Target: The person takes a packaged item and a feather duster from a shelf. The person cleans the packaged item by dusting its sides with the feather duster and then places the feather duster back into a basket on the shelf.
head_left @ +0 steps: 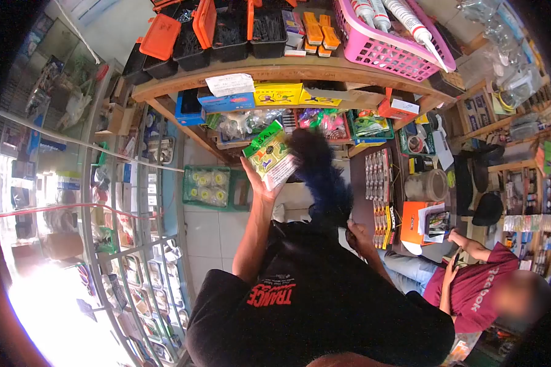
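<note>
My left hand (262, 182) is raised in front of my chest, its fingers closed round the lower left edge of a flat packet (268, 157) with a green printed header and yellow pictures. Dark bluish-black feathers of a feather duster (330, 183) stand upright just right of the packet, their top blurred and overlapping the shelf. Lower down on the right, my right hand (362, 237) is closed at the duster's lower end, where a bit of pale handle shows. A black T-shirt covers my body below both hands.
Ahead stands a wooden shelf (324, 68) with black bins, a pink basket (389, 54) of tubes and boxed goods. A green crate (207, 187) sits on the floor. Glass cabinets (138, 257) line the left. At right, a person in maroon (465, 284) sits beside a counter.
</note>
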`<state>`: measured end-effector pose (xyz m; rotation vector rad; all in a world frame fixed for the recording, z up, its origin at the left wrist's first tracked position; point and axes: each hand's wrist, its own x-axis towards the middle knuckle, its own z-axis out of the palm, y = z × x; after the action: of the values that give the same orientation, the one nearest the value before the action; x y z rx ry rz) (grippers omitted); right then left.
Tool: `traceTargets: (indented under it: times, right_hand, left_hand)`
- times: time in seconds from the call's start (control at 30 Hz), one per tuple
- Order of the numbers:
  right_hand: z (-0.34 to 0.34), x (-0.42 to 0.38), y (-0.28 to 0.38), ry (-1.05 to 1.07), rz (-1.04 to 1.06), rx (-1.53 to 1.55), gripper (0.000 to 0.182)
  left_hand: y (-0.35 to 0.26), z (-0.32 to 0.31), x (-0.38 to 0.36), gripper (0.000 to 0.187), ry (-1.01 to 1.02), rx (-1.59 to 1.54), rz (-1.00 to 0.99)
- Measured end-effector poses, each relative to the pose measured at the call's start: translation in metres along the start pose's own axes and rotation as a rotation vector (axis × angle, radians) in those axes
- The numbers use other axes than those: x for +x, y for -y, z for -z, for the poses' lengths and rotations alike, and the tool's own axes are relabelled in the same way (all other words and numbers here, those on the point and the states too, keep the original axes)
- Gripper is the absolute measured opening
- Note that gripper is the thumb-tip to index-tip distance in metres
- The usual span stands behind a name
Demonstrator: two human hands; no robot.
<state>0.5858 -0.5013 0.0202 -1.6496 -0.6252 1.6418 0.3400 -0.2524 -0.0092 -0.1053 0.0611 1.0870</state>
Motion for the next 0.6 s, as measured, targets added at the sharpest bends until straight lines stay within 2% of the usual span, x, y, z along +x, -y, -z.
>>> traceTargets:
  times: [0.1,0.13,0.17,0.2,0.27,0.3,0.33,0.37,0.4,0.43,0.5,0.6]
  right_hand:
    - [0.010,0.002,0.002,0.034,0.057,-0.173,0.058]
    - [0.018,-0.001,0.009,0.121,0.058,-0.158,0.058]
    - [0.027,-0.004,0.019,0.125,0.014,-0.179,0.057]
    - [0.034,-0.010,0.035,0.130,-0.035,-0.199,0.055]
    - [0.047,-0.017,0.055,0.164,-0.124,-0.141,0.055]
    - [0.058,-0.016,0.055,0.184,-0.132,-0.158,0.054]
    - [0.071,-0.012,0.054,0.205,-0.137,-0.178,0.054]
    - [0.083,-0.009,0.054,0.227,-0.140,-0.200,0.054]
    - [0.088,-0.007,0.062,0.229,-0.040,-0.273,0.054]
    - [0.089,-0.006,0.069,0.201,-0.068,-0.264,0.053]
    - [0.092,-0.009,0.086,0.150,-0.127,-0.249,0.052]
    - [0.102,-0.009,0.098,0.294,-0.131,-0.356,0.052]
  left_hand:
    - [-0.003,-0.004,0.000,0.087,0.018,-0.170,0.069]
    - [0.000,-0.022,-0.007,0.088,0.092,-0.123,0.099]
    - [0.007,-0.041,-0.016,0.087,0.306,-0.290,0.189]
    - [0.009,-0.050,-0.017,0.086,0.152,-0.119,0.194]
    - [0.002,-0.036,-0.017,0.085,0.069,-0.047,0.280]
    - [-0.003,-0.018,-0.015,0.084,0.143,-0.147,0.361]
    - [0.002,-0.027,-0.016,0.083,0.246,-0.205,0.437]
    - [0.007,-0.037,-0.021,0.082,0.029,-0.089,0.375]
    - [0.012,-0.044,-0.025,0.081,0.019,-0.030,0.397]
    - [0.016,-0.047,-0.027,0.080,0.008,0.028,0.417]
    - [0.021,-0.048,-0.028,0.079,-0.008,-0.085,0.447]
    - [0.023,-0.046,-0.032,0.075,0.073,-0.063,0.417]
